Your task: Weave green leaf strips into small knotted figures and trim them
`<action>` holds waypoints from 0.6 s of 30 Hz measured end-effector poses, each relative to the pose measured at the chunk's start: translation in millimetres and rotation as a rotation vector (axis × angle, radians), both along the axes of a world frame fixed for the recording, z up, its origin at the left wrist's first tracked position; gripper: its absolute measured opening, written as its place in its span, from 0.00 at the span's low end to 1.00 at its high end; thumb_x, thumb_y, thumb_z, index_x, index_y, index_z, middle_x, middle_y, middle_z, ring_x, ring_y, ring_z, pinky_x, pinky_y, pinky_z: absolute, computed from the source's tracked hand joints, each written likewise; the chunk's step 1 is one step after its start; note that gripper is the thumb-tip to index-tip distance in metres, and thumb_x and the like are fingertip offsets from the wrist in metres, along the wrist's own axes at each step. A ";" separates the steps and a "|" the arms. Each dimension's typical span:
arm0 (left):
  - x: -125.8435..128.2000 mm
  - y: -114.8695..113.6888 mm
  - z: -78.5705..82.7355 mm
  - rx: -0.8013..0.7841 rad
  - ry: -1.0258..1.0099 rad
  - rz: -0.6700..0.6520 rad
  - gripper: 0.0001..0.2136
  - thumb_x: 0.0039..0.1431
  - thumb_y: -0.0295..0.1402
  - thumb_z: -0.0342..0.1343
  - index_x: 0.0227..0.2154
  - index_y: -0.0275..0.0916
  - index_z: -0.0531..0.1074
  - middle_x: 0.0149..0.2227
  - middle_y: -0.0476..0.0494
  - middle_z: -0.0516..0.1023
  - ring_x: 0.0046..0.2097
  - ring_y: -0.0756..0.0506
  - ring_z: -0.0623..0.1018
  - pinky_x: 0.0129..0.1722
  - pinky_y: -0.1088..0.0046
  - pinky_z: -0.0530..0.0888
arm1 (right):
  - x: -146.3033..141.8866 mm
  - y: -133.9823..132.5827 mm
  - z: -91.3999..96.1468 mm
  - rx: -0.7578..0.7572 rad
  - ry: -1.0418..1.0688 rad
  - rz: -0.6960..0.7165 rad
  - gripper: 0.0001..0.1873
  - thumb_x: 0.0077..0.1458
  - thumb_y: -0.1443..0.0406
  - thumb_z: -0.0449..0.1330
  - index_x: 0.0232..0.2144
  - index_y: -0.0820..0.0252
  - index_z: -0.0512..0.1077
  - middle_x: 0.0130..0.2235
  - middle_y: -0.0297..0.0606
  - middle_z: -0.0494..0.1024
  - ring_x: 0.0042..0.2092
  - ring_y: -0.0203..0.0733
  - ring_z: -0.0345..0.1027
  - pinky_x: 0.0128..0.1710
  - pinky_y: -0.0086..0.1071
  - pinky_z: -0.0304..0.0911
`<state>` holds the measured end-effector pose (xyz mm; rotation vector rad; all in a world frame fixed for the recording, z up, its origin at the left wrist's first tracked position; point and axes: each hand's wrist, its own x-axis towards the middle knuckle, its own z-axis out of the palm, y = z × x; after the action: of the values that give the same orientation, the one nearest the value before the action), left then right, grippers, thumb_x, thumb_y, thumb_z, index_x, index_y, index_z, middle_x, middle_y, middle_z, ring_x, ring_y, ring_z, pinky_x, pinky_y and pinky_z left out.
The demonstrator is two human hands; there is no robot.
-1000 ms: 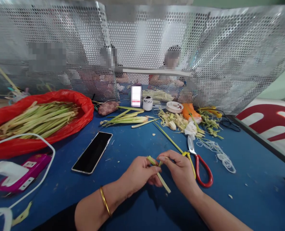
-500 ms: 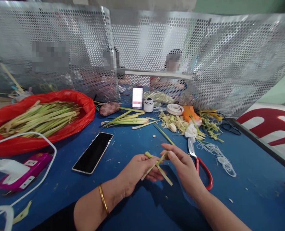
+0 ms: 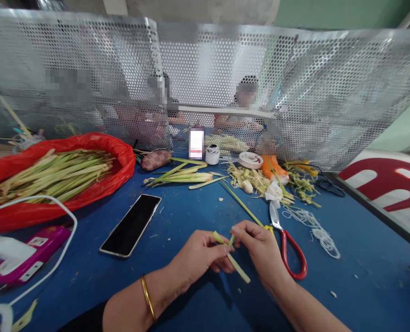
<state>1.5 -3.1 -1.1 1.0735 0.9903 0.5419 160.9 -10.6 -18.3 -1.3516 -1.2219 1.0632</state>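
Note:
Over the middle of the blue table, my left hand (image 3: 203, 253) pinches a pale green leaf strip (image 3: 240, 269) between thumb and fingers. The strip slants down to the right past my fingertips. My right hand (image 3: 255, 240) is closed on a second part of the leaf, a short piece crossing the strip; whether the two are one leaf I cannot tell. Just right of that hand lie red-handled scissors (image 3: 304, 263), blades pointing away. A long green stalk (image 3: 241, 203) lies behind my hands. Farther back is a small bunch of leaf stalks (image 3: 184, 177).
At left are a red bag (image 3: 127, 168) of long leaves, a magenta power strip (image 3: 44, 242) with a white cable, and a phone (image 3: 132, 226). Leaf scraps (image 3: 249, 177), a tape roll (image 3: 250, 160) and white string (image 3: 324, 240) lie at right. A perforated metal screen (image 3: 211, 69) stands behind.
My right hand has drawn in, fingers now pinched close to the left hand. The crossing leaf end that hung below my left hand no longer shows. The view has shifted slightly.

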 end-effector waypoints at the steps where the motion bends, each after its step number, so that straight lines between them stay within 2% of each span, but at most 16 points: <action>1: -0.5 0.5 2.0 -0.023 -0.012 0.023 0.12 0.51 0.39 0.59 0.33 0.33 0.76 0.25 0.41 0.81 0.28 0.47 0.80 0.28 0.76 0.69 | 2.7 0.9 0.2 0.040 -0.051 -0.001 0.15 0.53 0.56 0.59 0.20 0.59 0.71 0.20 0.32 0.71 0.26 0.38 0.64 0.30 0.31 0.59; 5: -4.0 3.5 13.7 -0.125 -0.205 0.175 0.16 0.54 0.38 0.57 0.42 0.33 0.74 0.35 0.36 0.83 0.38 0.43 0.81 0.40 0.70 0.73 | 13.2 -3.0 7.0 0.367 -0.319 -0.150 0.11 0.60 0.59 0.55 0.37 0.57 0.74 0.36 0.38 0.77 0.40 0.44 0.70 0.41 0.35 0.62; 8: -6.6 5.4 17.8 -0.094 -0.303 0.275 0.17 0.50 0.32 0.60 0.44 0.34 0.73 0.39 0.37 0.82 0.43 0.43 0.80 0.48 0.67 0.71 | 13.4 -11.2 10.9 0.602 -0.561 -0.185 0.08 0.60 0.61 0.56 0.39 0.55 0.74 0.39 0.39 0.76 0.43 0.45 0.69 0.42 0.36 0.61; 11: -6.7 5.4 15.4 -0.046 -0.309 0.262 0.16 0.50 0.32 0.61 0.43 0.34 0.73 0.37 0.38 0.82 0.43 0.43 0.80 0.49 0.67 0.69 | 7.6 -15.5 9.4 0.683 -0.752 -0.093 0.07 0.59 0.61 0.59 0.39 0.56 0.72 0.36 0.38 0.77 0.40 0.45 0.70 0.44 0.39 0.59; 14: -4.1 3.2 12.1 -0.008 -0.258 0.281 0.16 0.49 0.33 0.62 0.42 0.34 0.72 0.35 0.40 0.82 0.41 0.44 0.80 0.47 0.67 0.70 | 2.3 -15.3 7.3 0.715 -0.836 0.013 0.03 0.61 0.65 0.57 0.36 0.56 0.71 0.30 0.33 0.77 0.33 0.40 0.70 0.49 0.41 0.55; 18: -0.8 -0.2 9.5 0.014 -0.207 0.329 0.15 0.48 0.34 0.62 0.39 0.34 0.72 0.30 0.42 0.82 0.38 0.44 0.80 0.44 0.68 0.70 | -0.9 -16.4 9.9 0.764 -0.875 0.017 0.08 0.62 0.69 0.54 0.30 0.57 0.70 0.27 0.30 0.76 0.29 0.36 0.69 0.50 0.40 0.55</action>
<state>0.7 -3.2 8.3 0.8499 0.9855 0.9105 160.0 -27.0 -8.4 -1.1753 -1.9912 -0.1060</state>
